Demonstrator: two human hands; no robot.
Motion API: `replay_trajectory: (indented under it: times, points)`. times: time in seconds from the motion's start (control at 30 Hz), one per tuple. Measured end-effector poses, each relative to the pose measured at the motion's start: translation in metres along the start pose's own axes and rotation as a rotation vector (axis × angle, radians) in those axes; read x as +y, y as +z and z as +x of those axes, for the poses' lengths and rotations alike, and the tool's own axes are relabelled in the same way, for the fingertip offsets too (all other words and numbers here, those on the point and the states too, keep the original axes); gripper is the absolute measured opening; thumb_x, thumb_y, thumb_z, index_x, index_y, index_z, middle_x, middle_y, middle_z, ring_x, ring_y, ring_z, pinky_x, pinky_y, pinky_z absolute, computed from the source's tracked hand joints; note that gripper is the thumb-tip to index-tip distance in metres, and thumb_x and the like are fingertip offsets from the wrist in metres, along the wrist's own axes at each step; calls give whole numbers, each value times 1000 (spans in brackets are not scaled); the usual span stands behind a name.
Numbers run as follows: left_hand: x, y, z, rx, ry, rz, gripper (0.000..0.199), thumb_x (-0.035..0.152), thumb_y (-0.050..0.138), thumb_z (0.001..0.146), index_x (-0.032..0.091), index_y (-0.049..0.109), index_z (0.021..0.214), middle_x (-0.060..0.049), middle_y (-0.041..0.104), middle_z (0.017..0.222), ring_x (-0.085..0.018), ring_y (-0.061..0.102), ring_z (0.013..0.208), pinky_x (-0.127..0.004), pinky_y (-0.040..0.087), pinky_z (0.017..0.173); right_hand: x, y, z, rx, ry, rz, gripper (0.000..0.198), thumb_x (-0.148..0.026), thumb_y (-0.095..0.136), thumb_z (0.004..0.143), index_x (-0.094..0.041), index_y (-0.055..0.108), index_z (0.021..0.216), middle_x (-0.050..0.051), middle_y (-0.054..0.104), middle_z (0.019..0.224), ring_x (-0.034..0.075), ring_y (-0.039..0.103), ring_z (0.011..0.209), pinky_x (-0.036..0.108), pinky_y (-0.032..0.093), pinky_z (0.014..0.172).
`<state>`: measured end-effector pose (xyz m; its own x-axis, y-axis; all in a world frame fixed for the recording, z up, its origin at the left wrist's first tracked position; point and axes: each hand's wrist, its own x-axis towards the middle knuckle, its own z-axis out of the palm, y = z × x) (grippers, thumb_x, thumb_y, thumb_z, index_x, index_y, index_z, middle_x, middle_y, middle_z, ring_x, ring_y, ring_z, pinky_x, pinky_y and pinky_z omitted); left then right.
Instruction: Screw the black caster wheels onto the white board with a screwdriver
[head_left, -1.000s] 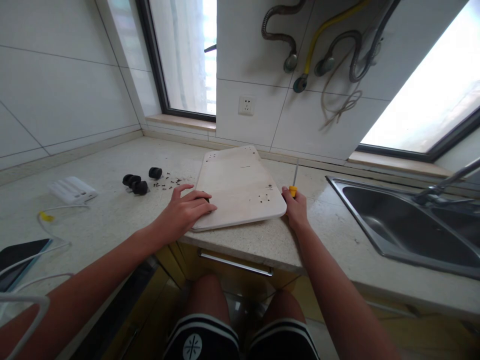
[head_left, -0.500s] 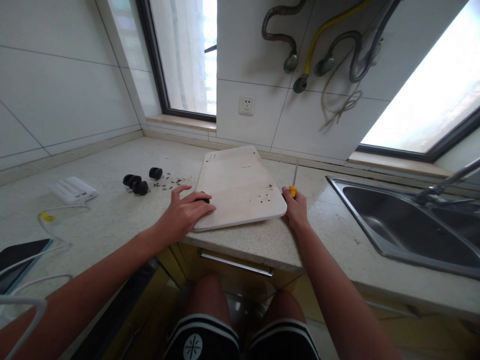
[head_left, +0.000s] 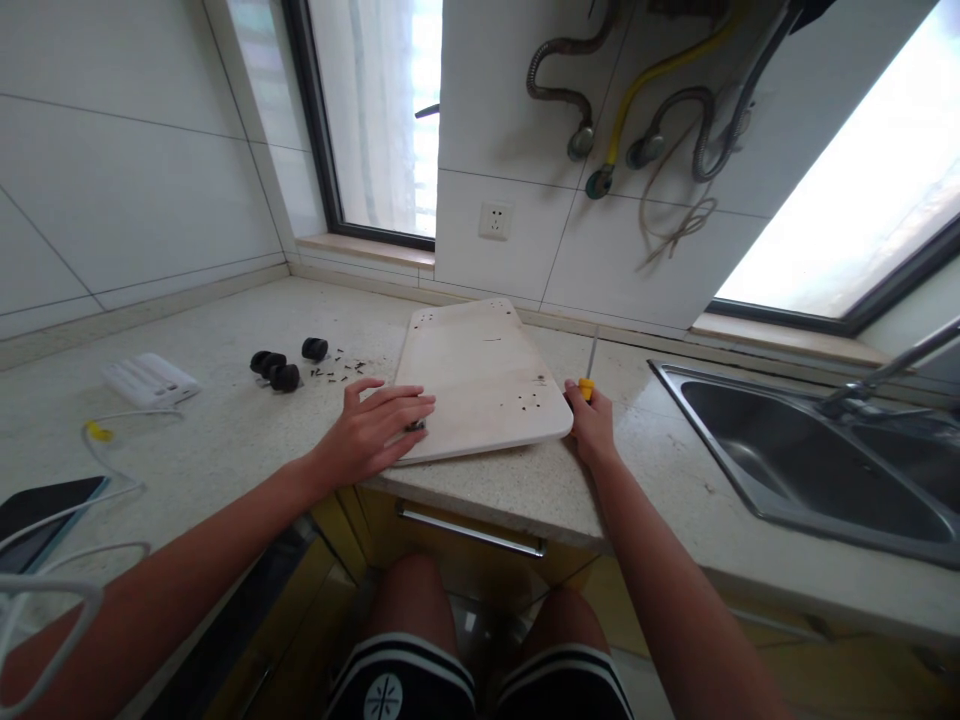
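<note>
A pale wooden board (head_left: 480, 365) with groups of dark screw holes near its corners lies at an angle on the counter. Over its near left corner, my left hand (head_left: 375, 428) curls its fingers around a small dark caster (head_left: 415, 426), which is mostly hidden under them. My right hand (head_left: 591, 420) grips a screwdriver (head_left: 586, 388) with a yellow and black handle, its metal shaft pointing up and away. That hand rests against the board's right edge.
Several black casters (head_left: 283, 377) and loose screws (head_left: 341, 370) lie left of the board. Farther left are a white power bank (head_left: 150, 380), a white cable (head_left: 120, 480) and a dark tablet-like device (head_left: 45, 520). A steel sink (head_left: 795, 440) is at right; hoses (head_left: 559, 95) hang on the wall.
My left fingers have shifted over the caster, and a shiny part of it now shows below them. My right hand still holds the screwdriver at the board's edge. The camera view has shifted slightly.
</note>
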<state>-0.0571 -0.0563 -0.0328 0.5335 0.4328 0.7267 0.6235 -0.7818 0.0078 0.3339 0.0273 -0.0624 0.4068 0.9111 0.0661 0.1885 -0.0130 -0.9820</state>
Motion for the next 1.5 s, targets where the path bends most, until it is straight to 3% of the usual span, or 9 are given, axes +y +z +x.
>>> replay_trajectory:
  times: [0.13,0.37,0.47,0.6,0.73,0.87,1.0,1.1,1.5]
  points:
    - [-1,15,-12,193,-266,-71,53,29,63,106,23,48,156,-19,63,158,-34,60,147,-55,40,121,-2,-1,-2,26,-58,54,41,-48,70,104,-18,69,131,9,73,127,21,74,107,42,66,92]
    - [-9,25,-21,125,-416,-263,47,34,62,104,21,52,148,-16,67,143,-32,66,132,-52,51,113,-39,-21,-44,187,-440,24,45,-60,60,105,-19,73,117,6,74,107,18,70,94,35,59,84]
    - [-12,25,-22,130,-423,-332,47,31,60,105,21,51,150,-16,66,145,-30,67,130,-49,54,114,-83,-28,-73,24,-600,-102,50,-59,80,89,-25,78,125,7,78,120,22,70,104,36,55,89]
    - [-14,23,-22,132,-413,-369,45,27,61,103,19,54,147,-15,68,139,-29,68,125,-47,56,111,-157,-19,-94,-148,-699,-297,39,-53,98,73,-26,79,93,-1,72,81,15,58,71,32,44,68]
    - [-14,20,-20,131,-401,-381,45,25,65,100,20,58,144,-12,71,128,-25,72,112,-42,60,103,-220,9,-101,-342,-866,-579,45,-63,96,73,-25,75,86,-1,71,76,14,55,66,33,40,63]
    - [-15,18,-18,136,-391,-416,46,26,68,99,21,60,144,-12,73,129,-24,73,109,-40,61,101,-256,45,-105,-525,-1008,-815,40,-55,95,78,-23,73,86,-2,72,75,13,58,67,33,41,68]
    - [-17,19,-18,142,-420,-431,45,28,71,97,21,63,141,-11,75,125,-24,74,104,-41,62,99,-268,73,-109,-709,-1119,-1000,31,-44,93,81,-22,71,84,-4,70,74,11,55,66,32,37,68]
    - [-19,20,-19,147,-428,-450,46,27,73,95,20,65,140,-11,75,125,-24,74,104,-40,62,98,-272,85,-111,-770,-1101,-1041,28,-37,93,80,-21,71,83,-4,70,75,10,56,67,31,36,69]
    - [-22,24,-20,170,-441,-487,47,29,77,93,20,67,138,-10,76,126,-25,75,111,-39,61,100,-278,104,-119,-833,-1120,-1112,29,-40,93,80,-21,70,81,-4,67,73,11,52,67,33,33,70]
